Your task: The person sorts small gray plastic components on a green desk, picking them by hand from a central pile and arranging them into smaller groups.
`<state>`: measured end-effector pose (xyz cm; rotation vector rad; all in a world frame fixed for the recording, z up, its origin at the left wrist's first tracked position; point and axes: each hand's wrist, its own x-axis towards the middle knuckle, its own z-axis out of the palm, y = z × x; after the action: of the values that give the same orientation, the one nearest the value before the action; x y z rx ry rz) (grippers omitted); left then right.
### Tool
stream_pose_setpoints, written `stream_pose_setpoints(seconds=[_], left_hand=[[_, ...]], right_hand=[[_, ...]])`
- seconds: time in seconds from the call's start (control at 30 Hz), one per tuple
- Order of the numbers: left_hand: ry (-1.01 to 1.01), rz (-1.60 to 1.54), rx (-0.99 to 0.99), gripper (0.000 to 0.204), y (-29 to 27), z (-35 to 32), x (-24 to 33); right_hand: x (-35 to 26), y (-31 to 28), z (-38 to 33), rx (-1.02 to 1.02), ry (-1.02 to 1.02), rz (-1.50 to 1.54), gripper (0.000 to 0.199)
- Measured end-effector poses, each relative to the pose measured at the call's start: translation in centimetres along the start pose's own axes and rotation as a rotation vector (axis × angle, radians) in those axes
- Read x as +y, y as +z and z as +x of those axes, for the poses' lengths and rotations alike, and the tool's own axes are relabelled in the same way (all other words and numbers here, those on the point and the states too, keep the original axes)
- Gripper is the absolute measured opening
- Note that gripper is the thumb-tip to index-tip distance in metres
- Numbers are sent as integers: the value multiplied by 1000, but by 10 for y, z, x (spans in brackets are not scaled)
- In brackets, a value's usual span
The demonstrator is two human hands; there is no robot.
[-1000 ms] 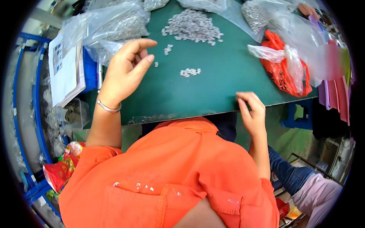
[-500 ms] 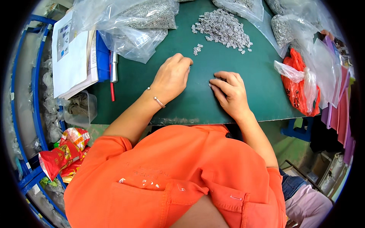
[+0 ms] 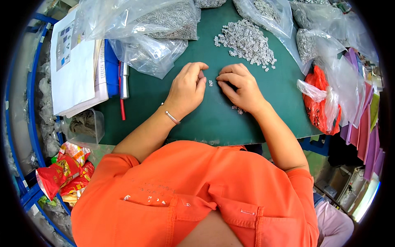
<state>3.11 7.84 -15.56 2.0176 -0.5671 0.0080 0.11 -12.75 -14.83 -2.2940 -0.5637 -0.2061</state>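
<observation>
Apart over smooth green counter [image 3: 210,119]: left hand [image 3: 186,90] with parted fingers, right hand [image 3: 244,87] curled, cannot tell whether gripping; between them, small openwork piece [image 3: 210,83]; beyond, grainy silver heap [image 3: 247,43].

An orange shirt [image 3: 193,168] with short sleeves [image 3: 121,164] has a seamed left pocket [image 3: 144,222]. Just above that pocket are white flecks [image 3: 151,200] and faint speckling [image 3: 154,188]; well beyond it, a silver, ball-tipped open bangle [image 3: 172,117] circles the left wrist [image 3: 175,108].

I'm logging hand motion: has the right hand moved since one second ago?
Yes: judged against the red plastic bag, the right hand has shifted left and forward.
</observation>
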Motion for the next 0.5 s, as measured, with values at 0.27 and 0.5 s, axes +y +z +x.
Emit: stream_pose_setpoints(seconds=[0.27,0.5], left_hand=[[-28,-30,-54,27,-3,0,6],[-40,-40,-52,27,-3,-1,5]], right_hand=[[10,-5,16,136,70,-108,32],[1,-14,-10,214,182,-66,30]])
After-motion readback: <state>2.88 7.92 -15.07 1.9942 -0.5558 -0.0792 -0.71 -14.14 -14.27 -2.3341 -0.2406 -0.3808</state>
